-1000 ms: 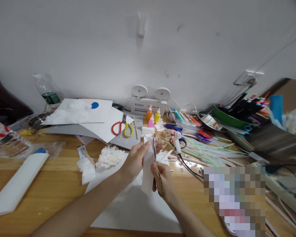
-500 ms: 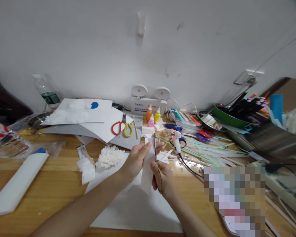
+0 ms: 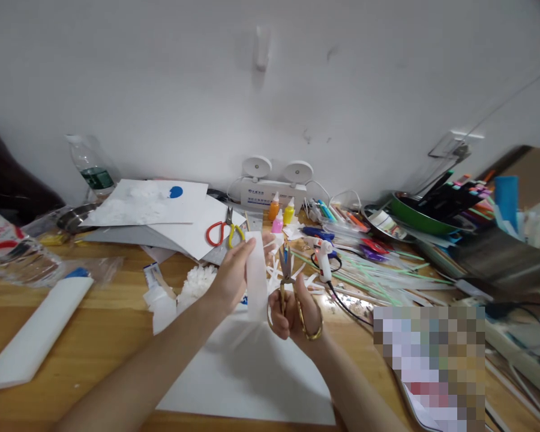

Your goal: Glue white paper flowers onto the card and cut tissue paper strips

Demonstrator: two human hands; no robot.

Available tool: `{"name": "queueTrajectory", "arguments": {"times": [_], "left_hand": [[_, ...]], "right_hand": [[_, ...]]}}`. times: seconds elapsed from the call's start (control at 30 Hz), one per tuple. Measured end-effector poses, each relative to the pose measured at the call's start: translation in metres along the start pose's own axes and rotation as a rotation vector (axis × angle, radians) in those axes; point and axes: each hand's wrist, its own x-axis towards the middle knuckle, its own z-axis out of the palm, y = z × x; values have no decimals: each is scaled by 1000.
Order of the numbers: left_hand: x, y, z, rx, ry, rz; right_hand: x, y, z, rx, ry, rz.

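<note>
My left hand [image 3: 230,273] pinches a long white paper strip [image 3: 256,276] near its upper part, holding it upright. My right hand [image 3: 297,309] has its thumb and fingers in the handles of gold scissors [image 3: 288,285]; their blades point up and stand a little apart, to the right of the strip and clear of it. Beneath both hands lies a large white sheet [image 3: 252,378]. A fluffy white paper cluster [image 3: 195,285] sits partly hidden behind my left hand. Thin white cut strips [image 3: 274,273] lie behind the scissors.
Red-and-yellow-handled scissors [image 3: 225,231] rest on stacked sheets. Small paint bottles [image 3: 278,222] stand at the back. A white glue gun [image 3: 324,258] with a black cord is right of the scissors. A folded white paper piece [image 3: 40,330] lies left; a green pan [image 3: 423,216] holds pens.
The scissors have come off the paper strip and opened. My left hand has moved left with the strip, away from my right hand.
</note>
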Motion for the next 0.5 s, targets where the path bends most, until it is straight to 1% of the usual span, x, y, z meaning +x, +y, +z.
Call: {"name": "queueTrajectory", "arguments": {"times": [0.07, 0.13, 0.2, 0.27, 0.33, 0.4, 0.5], "left_hand": [[2, 9, -1, -15, 41, -5], [2, 18, -3, -49, 36, -24], [3, 26, -5, -96, -4, -36], [2, 33, -8, -140, -50, -31], [2, 41, -11, -174, -89, -19], [1, 47, -13, -201, -113, 4], [1, 54, -15, -213, -117, 45]], "right_hand": [[3, -2, -3, 101, -69, 64], [5, -1, -6, 71, -58, 27], [5, 3, -8, -79, -1, -69], [3, 8, -9, -319, 58, -174], [-2, 12, -7, -537, 85, -234], [-7, 14, -2, -659, 60, -243], [-14, 13, 5, -742, -9, -234]]}}
